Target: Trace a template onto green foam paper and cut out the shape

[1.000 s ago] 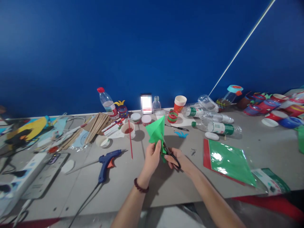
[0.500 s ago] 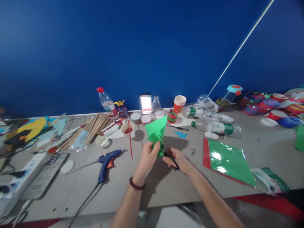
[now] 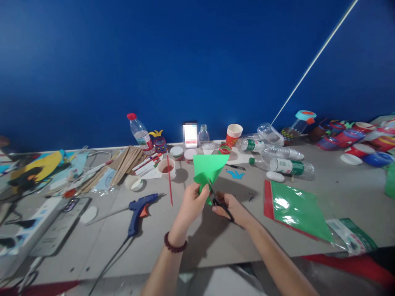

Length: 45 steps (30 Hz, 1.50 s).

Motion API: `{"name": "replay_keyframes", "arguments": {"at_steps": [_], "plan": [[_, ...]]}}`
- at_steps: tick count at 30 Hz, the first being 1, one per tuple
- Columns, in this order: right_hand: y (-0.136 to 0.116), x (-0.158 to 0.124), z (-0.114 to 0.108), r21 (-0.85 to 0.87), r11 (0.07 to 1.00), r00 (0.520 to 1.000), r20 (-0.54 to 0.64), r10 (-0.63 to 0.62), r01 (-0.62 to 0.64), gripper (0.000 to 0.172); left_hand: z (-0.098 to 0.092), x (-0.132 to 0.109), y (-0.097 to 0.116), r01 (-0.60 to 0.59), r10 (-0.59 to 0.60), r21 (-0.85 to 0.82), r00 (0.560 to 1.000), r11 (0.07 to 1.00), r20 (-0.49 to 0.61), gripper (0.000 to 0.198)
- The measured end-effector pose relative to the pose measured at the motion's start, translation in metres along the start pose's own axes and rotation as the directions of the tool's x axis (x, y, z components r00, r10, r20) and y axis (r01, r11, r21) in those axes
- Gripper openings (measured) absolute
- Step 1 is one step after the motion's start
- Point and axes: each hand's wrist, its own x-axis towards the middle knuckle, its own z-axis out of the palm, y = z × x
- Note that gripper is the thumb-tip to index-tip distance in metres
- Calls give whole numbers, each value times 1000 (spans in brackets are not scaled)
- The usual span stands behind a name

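Just above the middle of the grey table, my left hand (image 3: pixel 195 202) pinches a bright green sheet of paper (image 3: pixel 210 166) by its lower part. The sheet is bent, with its upper edge spread wide toward the wall. My right hand (image 3: pixel 230 209) is closed round the handles of black-handled scissors (image 3: pixel 224 207). Their blades point up and left and lie against the paper, close to my left thumb. A blue paper cutout (image 3: pixel 235 174) lies on the table beyond my right hand, near a black pen (image 3: pixel 236 167).
A blue glue gun (image 3: pixel 140 209) lies to the left, its cord running to the front edge. A brush rests across a paper cup (image 3: pixel 168 169). Plastic bottles (image 3: pixel 284 166) lie at the right, behind a green sheet pack (image 3: pixel 299 207). Wooden sticks (image 3: pixel 126 164) and a power strip (image 3: pixel 27 238) are further left.
The green paper has turned, its top edge swinging to the right and now lying wider and more level. Both hands stay nearly in place, scissors still against the sheet.
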Motion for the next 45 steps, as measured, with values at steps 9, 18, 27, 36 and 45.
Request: {"name": "replay_keyframes", "arguments": {"at_steps": [9, 18, 27, 36, 45], "plan": [[-8, -2, 0, 14, 1000, 999, 53, -5, 5, 55, -7, 8, 6, 21, -14, -45, 988, 999, 153, 27], [-6, -2, 0, -63, 998, 1000, -12, 0, -1, 43, -6, 13, -9, -17, 23, -39, 989, 999, 148, 25], [-1, 0, 0, -59, 998, 999, -39, 28, -30, 44, -11, 15, -12, -44, 45, -11, 982, 999, 183, 28], [1, 0, 0, -62, 997, 997, -56, 52, -56, 42, -9, 14, -16, -30, 30, -4, 988, 1000, 152, 29], [4, 1, 0, -64, 996, 996, -68, 62, -66, 40, -8, 15, -19, -2, 5, -19, 990, 1000, 139, 32]]}}
